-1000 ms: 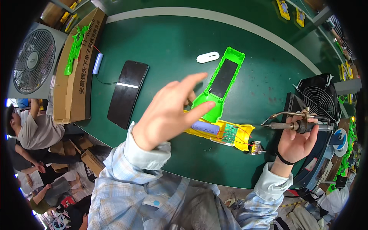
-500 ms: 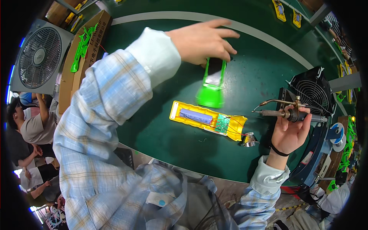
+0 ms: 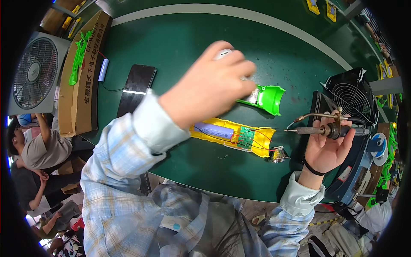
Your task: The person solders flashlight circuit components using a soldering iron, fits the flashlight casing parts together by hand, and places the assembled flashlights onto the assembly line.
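My left hand [image 3: 216, 81] is over the table with fingers curled, slightly blurred. A small white piece with dark spots [image 3: 223, 54] shows between them. Just beyond its fingertips lies a green half shell [image 3: 270, 101], its other end hidden by the hand; whether they touch I cannot tell. My right hand [image 3: 326, 152], palm up, grips a soldering iron [image 3: 332, 130] with a bent metal tube, tip pointing left. Between the hands, a yellow half shell [image 3: 262, 147] holds a purple battery cell [image 3: 214, 130] and green circuit board [image 3: 245, 136]. Thin wires lead to a silver reflector [image 3: 279, 155].
A black phone [image 3: 136, 88] and another purple cell [image 3: 103, 70] lie to the left. Beyond are a cardboard box [image 3: 92, 77] and grey fan [image 3: 36, 73]. At right stand a black fan [image 3: 351, 96], a blue soldering unit [image 3: 349, 169] and a wire spool [image 3: 377, 145].
My left hand has come nearer and left. The green shell has turned from pointing toward me to lying sideways, open end right. The phone and loose cell are uncovered. My right hand barely moved.
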Tool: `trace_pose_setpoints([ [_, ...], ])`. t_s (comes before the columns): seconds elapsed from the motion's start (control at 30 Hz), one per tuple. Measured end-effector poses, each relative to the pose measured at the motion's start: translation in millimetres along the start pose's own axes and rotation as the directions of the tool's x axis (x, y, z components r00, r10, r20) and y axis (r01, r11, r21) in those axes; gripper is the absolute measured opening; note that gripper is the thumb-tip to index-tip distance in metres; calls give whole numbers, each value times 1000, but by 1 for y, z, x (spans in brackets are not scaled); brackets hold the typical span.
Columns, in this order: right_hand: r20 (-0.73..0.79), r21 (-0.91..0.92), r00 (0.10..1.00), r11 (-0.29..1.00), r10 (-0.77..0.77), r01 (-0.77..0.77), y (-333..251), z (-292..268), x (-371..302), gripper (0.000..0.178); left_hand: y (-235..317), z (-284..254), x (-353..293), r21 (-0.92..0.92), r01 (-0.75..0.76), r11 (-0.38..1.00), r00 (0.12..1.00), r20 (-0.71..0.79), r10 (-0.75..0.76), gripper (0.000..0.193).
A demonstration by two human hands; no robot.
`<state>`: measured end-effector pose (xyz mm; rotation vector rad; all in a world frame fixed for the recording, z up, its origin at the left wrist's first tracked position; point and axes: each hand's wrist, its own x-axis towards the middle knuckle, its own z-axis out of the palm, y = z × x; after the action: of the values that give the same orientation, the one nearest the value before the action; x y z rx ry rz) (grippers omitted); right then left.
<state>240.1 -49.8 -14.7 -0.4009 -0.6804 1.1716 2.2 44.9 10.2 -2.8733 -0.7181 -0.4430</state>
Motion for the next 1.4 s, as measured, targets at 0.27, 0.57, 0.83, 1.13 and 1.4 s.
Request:
trace_pose_setpoints([
  [0.27,6,-5,1000,1000,-1,1,-3,1,-1,28,26,7,23,-543,36,839,999,20,-30,19],
  [0.57,170,16,985,999,43,-46,-4,-2,4,27,30,5,1,-623,71,779,990,139,22,15],
  [0.83,39,9,999,1000,29,-29,0,-3,2,27,46,6,-20,-587,231,776,937,-80,-339,11],
  [1.13,15,-147,1000,989,5,-3,2,7,1,27,39,6,-29,-686,345,641,911,81,-404,9],
  [1.4,7,-179,999,983,37,-36,6,5,2,29,42,2,-37,-708,461,535,870,241,-430,8],
])
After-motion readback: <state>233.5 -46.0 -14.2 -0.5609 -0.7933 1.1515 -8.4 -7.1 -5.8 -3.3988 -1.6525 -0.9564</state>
